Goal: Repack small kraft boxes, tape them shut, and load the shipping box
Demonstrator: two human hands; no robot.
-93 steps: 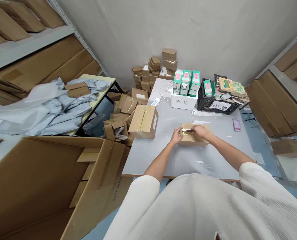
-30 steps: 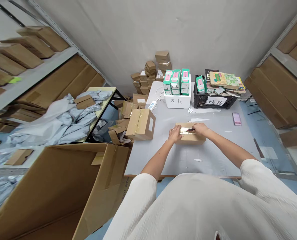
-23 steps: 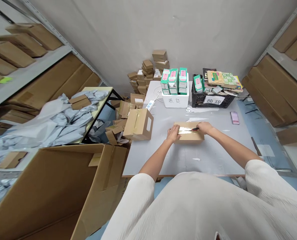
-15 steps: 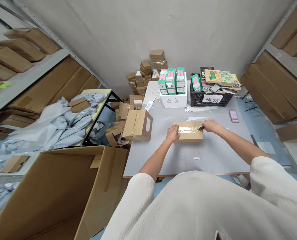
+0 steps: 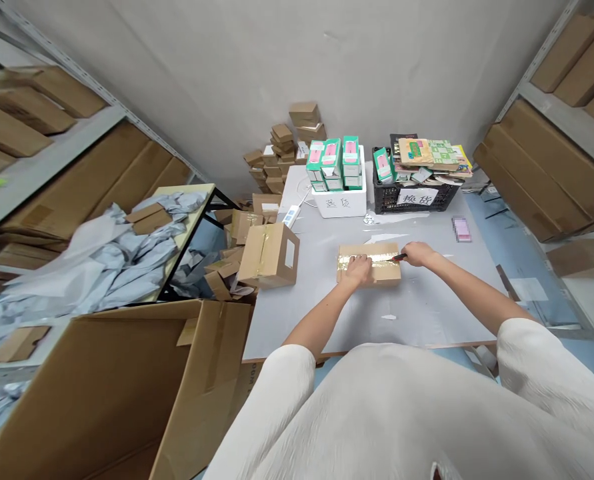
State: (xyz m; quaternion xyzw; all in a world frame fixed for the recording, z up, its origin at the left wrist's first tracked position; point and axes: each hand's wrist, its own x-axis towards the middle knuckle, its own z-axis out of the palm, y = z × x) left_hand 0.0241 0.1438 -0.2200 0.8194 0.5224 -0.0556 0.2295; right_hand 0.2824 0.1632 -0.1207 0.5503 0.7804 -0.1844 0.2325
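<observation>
A small brown cardboard box (image 5: 377, 253) sealed with shiny clear tape lies on the grey table (image 5: 327, 313) in front of me. My left hand (image 5: 359, 271) presses flat on the box's near left part, fingers spread. My right hand (image 5: 418, 253) is closed on a small red-handled knife (image 5: 399, 257) whose tip meets the box's right end at the tape line.
A taller taped box (image 5: 271, 255) stands at the table's left edge. A white bin (image 5: 341, 201) of green-and-pink cartons and a black crate (image 5: 413, 193) of booklets sit at the back. A pink phone (image 5: 460, 229) lies right. A large open carton (image 5: 111, 387) stands near left.
My right hand has drawn the knife along the tape from the middle of the box to its right end. My left hand has shifted from the box's left end onto its top.
</observation>
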